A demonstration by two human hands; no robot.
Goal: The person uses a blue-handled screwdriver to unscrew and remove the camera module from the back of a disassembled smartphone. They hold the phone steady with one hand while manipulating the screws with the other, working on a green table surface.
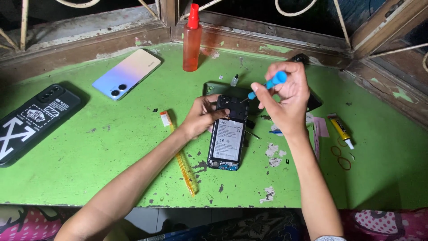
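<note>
Opened phone [227,138] lies back-up near the middle of the green table [89,160], battery and lower board exposed. Left hand [203,117] pinches its top left corner, fingers closed on the edge. Right hand [287,100] is closed around a blue-handled screwdriver [267,85], tip down at the camera end. The phone looks light, stiff and fragile inside; best held by the frame edges, never the board or battery. A toothbrush [178,147] lies just left of it.

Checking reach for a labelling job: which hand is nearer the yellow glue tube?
Right. The right hand, holding a blue screwdriver, is beside the opened phone, closer to the glue tube; the left hand is across the phone.
</note>
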